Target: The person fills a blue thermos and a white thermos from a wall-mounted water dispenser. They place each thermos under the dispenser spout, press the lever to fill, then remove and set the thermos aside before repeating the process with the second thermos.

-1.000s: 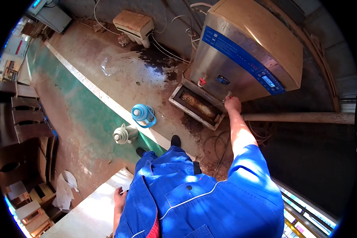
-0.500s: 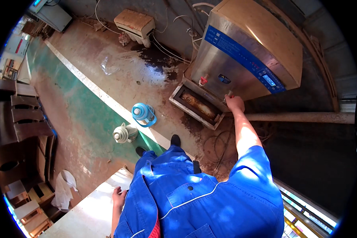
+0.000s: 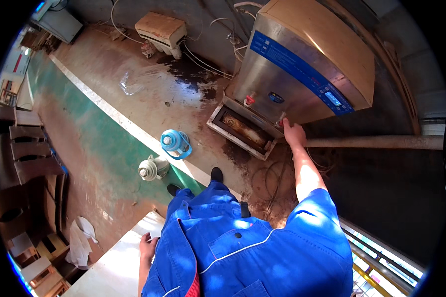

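At the right, a stainless steel water boiler (image 3: 292, 74) with a blue panel hangs over a drip tray (image 3: 243, 132). My right hand (image 3: 294, 133) reaches up to the boiler's right tap (image 3: 281, 119), its fingers closed at the red handle. A second red-handled tap (image 3: 249, 100) sticks out to the left of it, untouched. My left hand (image 3: 147, 246) hangs low by my side, holding nothing, fingers loosely bent and apart. A blue thermos flask (image 3: 169, 140) and a pale grey-green thermos flask (image 3: 147, 169) stand on the floor ahead of my feet.
A dusty white box-shaped unit (image 3: 161, 28) sits by the wall, with hoses and a wet patch near it. A pipe (image 3: 376, 142) runs right of the boiler. Cables lie below the tray. A white tabletop (image 3: 119, 257) is at my left; wooden pieces (image 3: 32, 153) are stacked far left.
My right fingers have shifted slightly on the right tap, and more of its red handle shows. The whole view has moved a little; my left hand stays low at my side.
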Tool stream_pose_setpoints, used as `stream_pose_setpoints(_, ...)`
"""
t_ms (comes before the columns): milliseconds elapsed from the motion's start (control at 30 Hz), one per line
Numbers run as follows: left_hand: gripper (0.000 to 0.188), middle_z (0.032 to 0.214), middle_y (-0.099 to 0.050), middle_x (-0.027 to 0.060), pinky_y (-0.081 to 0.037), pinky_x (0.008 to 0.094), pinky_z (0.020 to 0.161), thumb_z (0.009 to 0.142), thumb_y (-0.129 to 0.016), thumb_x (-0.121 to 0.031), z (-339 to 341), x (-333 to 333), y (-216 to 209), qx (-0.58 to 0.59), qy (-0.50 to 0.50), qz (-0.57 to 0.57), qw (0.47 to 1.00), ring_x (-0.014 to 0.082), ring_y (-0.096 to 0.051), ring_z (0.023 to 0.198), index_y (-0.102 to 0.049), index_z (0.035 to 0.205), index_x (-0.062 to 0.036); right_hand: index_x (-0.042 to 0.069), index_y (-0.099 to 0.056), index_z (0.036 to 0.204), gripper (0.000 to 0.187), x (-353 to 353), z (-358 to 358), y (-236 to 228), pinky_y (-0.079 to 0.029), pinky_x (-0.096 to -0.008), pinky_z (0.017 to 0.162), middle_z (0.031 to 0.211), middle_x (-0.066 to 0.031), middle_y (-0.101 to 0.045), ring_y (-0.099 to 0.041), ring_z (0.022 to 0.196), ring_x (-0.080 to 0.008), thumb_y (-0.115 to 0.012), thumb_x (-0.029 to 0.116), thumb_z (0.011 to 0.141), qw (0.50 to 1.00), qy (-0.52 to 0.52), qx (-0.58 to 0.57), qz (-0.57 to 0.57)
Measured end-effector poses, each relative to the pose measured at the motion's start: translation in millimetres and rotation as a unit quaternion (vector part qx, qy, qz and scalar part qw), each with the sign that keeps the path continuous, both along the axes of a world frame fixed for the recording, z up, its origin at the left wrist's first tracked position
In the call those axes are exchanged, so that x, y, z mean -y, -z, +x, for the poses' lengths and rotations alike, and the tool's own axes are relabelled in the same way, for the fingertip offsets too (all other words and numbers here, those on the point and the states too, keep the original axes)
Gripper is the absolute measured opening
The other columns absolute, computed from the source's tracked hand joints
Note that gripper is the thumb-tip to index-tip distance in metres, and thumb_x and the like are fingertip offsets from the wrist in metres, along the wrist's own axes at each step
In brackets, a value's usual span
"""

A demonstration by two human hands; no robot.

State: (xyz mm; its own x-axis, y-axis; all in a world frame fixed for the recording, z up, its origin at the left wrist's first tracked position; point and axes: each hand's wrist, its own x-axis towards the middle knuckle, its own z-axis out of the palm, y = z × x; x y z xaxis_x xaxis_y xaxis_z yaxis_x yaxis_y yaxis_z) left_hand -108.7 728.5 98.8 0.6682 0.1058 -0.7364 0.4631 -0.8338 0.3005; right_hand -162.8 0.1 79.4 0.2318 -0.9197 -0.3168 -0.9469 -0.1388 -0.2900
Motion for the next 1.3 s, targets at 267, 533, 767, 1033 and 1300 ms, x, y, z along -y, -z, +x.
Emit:
stream_pose_setpoints(267,0.057,0.130,-0.056,0.0233,-0.050,0.0381,0.093,0.083,-0.072,-0.016,19,16,-15,0.009,0.005,-0.007,1.000,0.0292,-0.061,0.110,-0.049,0.133,0.0008,0.006,-0.072,0.102,0.060,12,21,15,-0.048,-0.0453,0.091,0.111,-0.0196,-0.067,-0.061,0.110,-0.0359,-0.048,0.059,0.088,0.999,-0.003,-0.045,-0.001)
stream_pose_setpoints(533,0.055,0.129,-0.056,0.0236,-0.051,0.0385,0.091,0.083,-0.072,-0.017,6,7,-4,-0.011,-0.010,0.003,1.000,0.0302,-0.062,0.109,-0.051,0.131,0.0011,0.006,-0.070,0.105,0.059,9,28,2,-0.048,-0.0451,0.091,0.112,-0.0198,-0.067,-0.061,0.110,-0.0356,-0.047,0.058,0.089,0.997,-0.011,-0.072,0.007)
stream_pose_setpoints(767,0.055,0.129,-0.056,0.0236,-0.052,0.0385,0.091,0.084,-0.072,-0.017,7,6,-1,-0.005,-0.005,-0.008,1.000,0.0304,-0.063,0.108,-0.051,0.132,0.0008,0.006,-0.070,0.107,0.064,4,29,-9,-0.048,-0.0446,0.091,0.113,-0.0197,-0.067,-0.061,0.111,-0.0356,-0.047,0.062,0.087,0.997,-0.007,-0.080,0.014)
stream_pose_setpoints(1033,0.056,0.129,-0.056,0.0246,-0.052,0.0386,0.091,0.084,-0.072,-0.016,11,7,1,-0.008,-0.002,-0.012,1.000,0.0306,-0.063,0.109,-0.050,0.132,0.0011,0.007,-0.070,0.100,0.063,2,24,-11,-0.048,-0.0450,0.089,0.107,-0.0174,-0.069,-0.062,0.108,-0.0351,-0.047,0.064,0.087,0.998,0.012,-0.062,-0.028)
stream_pose_setpoints(1300,0.057,0.129,-0.056,0.0245,-0.051,0.0380,0.091,0.083,-0.072,-0.016,6,2,7,0.001,-0.026,-0.036,0.999,0.0299,-0.063,0.107,-0.050,0.133,0.0011,0.005,-0.065,0.080,0.048,-56,27,-1,-0.049,-0.0461,0.076,0.084,-0.0170,-0.069,-0.066,0.087,-0.0358,-0.058,0.052,0.088,0.993,-0.008,0.098,-0.067)
